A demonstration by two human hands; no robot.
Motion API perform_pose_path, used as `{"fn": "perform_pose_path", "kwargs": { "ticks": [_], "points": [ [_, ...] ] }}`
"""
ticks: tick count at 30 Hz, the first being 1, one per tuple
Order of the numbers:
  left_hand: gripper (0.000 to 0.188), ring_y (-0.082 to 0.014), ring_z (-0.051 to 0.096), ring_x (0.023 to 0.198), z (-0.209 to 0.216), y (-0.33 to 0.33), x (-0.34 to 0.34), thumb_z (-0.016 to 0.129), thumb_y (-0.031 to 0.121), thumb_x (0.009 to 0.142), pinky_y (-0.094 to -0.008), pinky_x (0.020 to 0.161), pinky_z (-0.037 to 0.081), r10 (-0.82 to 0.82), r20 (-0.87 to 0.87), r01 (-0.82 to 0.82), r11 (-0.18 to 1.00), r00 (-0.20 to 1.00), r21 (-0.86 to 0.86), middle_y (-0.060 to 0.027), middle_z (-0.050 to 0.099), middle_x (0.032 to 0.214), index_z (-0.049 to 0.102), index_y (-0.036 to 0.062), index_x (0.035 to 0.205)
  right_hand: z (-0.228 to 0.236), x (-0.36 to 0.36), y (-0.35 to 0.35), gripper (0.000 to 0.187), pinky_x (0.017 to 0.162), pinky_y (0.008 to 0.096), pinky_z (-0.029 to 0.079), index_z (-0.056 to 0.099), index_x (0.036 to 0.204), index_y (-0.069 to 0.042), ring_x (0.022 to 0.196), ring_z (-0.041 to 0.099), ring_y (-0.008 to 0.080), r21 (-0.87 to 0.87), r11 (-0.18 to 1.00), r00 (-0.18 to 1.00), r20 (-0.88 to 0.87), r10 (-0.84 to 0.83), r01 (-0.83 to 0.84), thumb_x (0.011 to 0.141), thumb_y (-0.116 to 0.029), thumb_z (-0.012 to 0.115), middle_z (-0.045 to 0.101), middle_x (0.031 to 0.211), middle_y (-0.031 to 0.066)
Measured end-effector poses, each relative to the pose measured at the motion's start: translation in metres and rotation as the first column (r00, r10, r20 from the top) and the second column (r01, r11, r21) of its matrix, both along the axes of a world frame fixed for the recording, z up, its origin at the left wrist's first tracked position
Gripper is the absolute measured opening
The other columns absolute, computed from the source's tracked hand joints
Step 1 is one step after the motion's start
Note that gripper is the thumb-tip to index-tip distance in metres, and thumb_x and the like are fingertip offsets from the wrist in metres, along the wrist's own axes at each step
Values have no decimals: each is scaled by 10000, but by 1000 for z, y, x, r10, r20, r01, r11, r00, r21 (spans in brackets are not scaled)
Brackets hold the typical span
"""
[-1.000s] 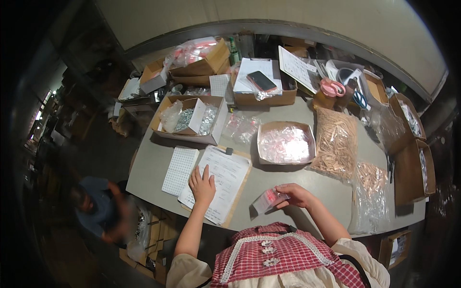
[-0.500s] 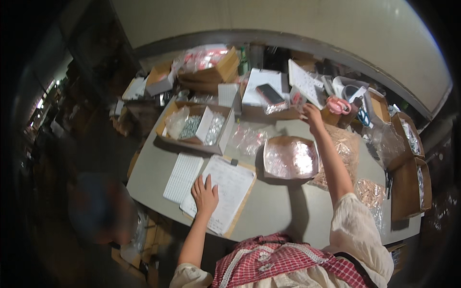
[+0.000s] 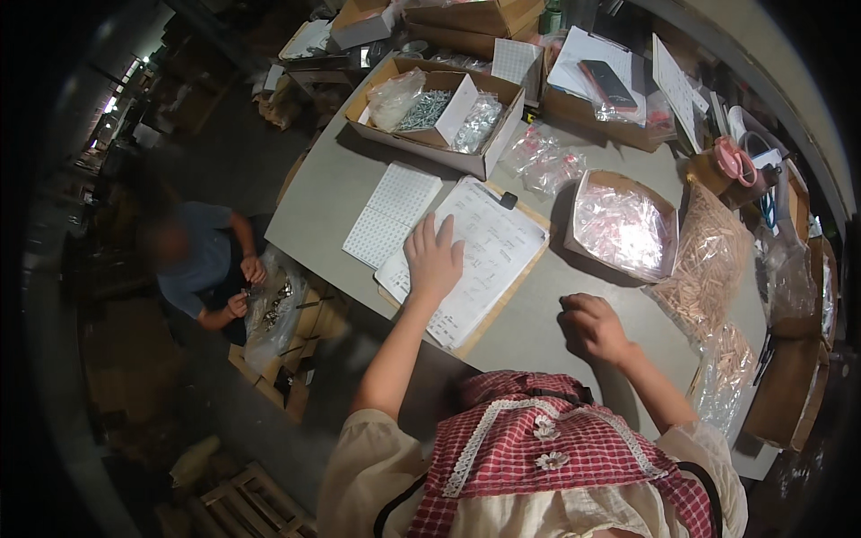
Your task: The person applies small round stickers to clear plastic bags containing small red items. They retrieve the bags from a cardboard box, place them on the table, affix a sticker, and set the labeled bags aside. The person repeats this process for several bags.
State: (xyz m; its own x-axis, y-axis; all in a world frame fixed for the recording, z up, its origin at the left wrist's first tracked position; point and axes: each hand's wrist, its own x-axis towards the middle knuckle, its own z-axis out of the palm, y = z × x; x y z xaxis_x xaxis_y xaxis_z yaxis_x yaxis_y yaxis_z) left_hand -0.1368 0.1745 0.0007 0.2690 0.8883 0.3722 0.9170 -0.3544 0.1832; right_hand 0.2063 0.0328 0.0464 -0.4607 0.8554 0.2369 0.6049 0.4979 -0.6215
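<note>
My left hand [image 3: 435,262] lies open, fingers spread, on the written paper sheets [image 3: 489,260] of a clipboard with a black clip [image 3: 508,200]. Beside it, partly under the sheets, is a white card printed with a grid of small marks [image 3: 393,213]. My right hand [image 3: 599,328] is closed over the grey table [image 3: 529,334], right of the clipboard; its curled fingers hide whatever they may hold. Beyond that hand stands an open carton [image 3: 674,237] with clear plastic packets [image 3: 623,220] inside.
A divided carton of screws [image 3: 429,154] stands at the far left, with loose plastic packets [image 3: 543,161] beside it. Bags of thin brown pieces [image 3: 708,255] lie at right. A phone [image 3: 608,85] rests on papers at the back. At left, a co-worker [image 3: 202,260] handles small parts.
My right hand has drawn back from the back of the table near the phone to the near side, its fingers now curled. My left hand stays on the papers. The view has shifted left and down.
</note>
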Motion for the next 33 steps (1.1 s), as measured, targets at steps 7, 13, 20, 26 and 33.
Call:
{"fn": "perform_pose_path", "kwargs": {
  "ticks": [7, 13, 20, 26, 33],
  "points": [
    [533, -389, 389, 1367, 1, -1, 1, 587, 324, 975, -532, 1126, 283, 13, -21, -13, 1000, 1000, 20, -223, 443, 1467, 502, 86, 1444, -21, -26, -17, 382, 1055, 480, 405, 625, 1177, -52, 1229, 535, 350, 121, 975, 974, 103, -199, 187, 799, -5, 608, 589, 1356, 120],
    [547, -393, 392, 1361, 0, 1, 0, 602, 323, 956, -526, 1122, 292, 5, -30, -4, 999, 1000, 37, -235, 450, 1456, 513, 67, 1431, -20, -39, -7, 385, 1023, 457, 401, 626, 1153, -83, 1155, 541, 343, 123, 961, 961, 91, -259, 248, 777, 1, 610, 603, 1290, 87],
    [542, -399, 388, 1366, 0, -1, 0, 582, 320, 969, -531, 1134, 282, 3, -22, -3, 1000, 1000, 28, -241, 448, 1463, 505, 58, 1438, -29, -32, -7, 407, 1018, 454, 402, 628, 1137, -93, 1158, 534, 337, 109, 959, 964, 32, -265, 260, 743, 9, 613, 611, 1271, 70],
    [551, -396, 383, 1373, -3, -1, -1, 580, 326, 969, -531, 1143, 277, 9, -22, -9, 1000, 1000, 28, -242, 449, 1467, 503, 55, 1443, -26, -32, -7, 430, 1022, 454, 403, 632, 1137, -96, 1161, 531, 337, 91, 963, 966, 13, -258, 256, 727, 30, 602, 613, 1274, 69],
    [588, -380, 382, 1381, -5, 0, -1, 596, 340, 960, -517, 1148, 275, 28, 0, -28, 999, 1000, 17, -230, 449, 1475, 490, -6, 1423, -27, -32, -7, 441, 1029, 453, 402, 629, 1144, -90, 1160, 532, 344, 66, 960, 962, -10, -273, 273, 726, 44, 586, 615, 1279, 79]
  ]
}}
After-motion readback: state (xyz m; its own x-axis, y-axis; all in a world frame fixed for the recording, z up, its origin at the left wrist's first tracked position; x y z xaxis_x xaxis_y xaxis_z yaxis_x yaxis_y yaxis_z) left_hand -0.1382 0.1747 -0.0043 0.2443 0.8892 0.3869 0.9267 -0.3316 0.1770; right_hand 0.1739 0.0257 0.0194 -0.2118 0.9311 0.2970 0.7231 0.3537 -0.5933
